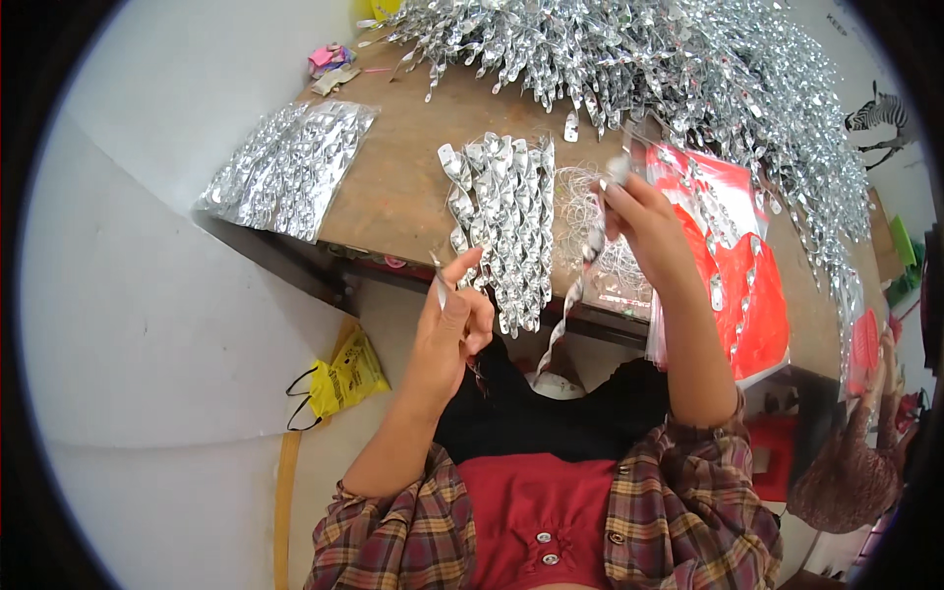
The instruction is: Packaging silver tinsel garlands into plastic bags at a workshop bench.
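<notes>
Between the thumb and fingers of my right hand [649, 231] a twisted silver foil strip [562, 326] is pinched, hanging down past the table's front edge. My left hand [450, 329] is closed, with the index finger partly raised. A narrow silver foil strip [440, 282] pokes up from its grip, and its lower part is mostly hidden. Just beyond the hands, a flat bundle of twisted silver strips [506, 221] lies at the table edge. Thin white string [582, 202] is tangled to its right, partly behind my right hand.
A large heap of silver strips [629, 59] covers the back and right of the brown table [408, 128]. A clear packet of strips [290, 167] lies left; red-and-clear plastic bags [762, 305] lie right. A yellow bag [349, 379] stands below. Another person's arm [855, 442] shows far right.
</notes>
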Available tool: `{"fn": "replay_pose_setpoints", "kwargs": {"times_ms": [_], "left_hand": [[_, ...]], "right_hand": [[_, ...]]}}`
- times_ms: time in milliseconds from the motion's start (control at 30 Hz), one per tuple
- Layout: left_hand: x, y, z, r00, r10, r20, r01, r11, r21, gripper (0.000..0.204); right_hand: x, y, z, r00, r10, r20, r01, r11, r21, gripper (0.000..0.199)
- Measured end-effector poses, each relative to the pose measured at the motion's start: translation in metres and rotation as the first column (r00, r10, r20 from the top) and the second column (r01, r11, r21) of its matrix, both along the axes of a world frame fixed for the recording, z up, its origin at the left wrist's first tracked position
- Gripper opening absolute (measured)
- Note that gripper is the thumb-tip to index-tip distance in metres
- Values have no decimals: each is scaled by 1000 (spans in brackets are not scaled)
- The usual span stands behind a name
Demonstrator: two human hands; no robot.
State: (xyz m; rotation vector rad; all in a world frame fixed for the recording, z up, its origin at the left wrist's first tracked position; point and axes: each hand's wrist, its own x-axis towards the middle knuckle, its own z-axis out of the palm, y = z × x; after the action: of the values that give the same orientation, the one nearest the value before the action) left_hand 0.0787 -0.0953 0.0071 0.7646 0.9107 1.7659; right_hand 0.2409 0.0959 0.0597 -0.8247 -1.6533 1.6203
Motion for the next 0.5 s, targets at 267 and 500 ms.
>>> {"fn": "replay_pose_setpoints", "kwargs": {"times_ms": [267,500], "left_hand": [[-2,-16,-17,999,40,28,-37,992,-118,45],[-23,-11,-29,981,162,103,-141,973,-182,39]], "right_hand": [[-75,60,-47,974,151,170,-136,986,-98,32],[-26,68,-48,969,-143,202,80,953,292,20]]}}
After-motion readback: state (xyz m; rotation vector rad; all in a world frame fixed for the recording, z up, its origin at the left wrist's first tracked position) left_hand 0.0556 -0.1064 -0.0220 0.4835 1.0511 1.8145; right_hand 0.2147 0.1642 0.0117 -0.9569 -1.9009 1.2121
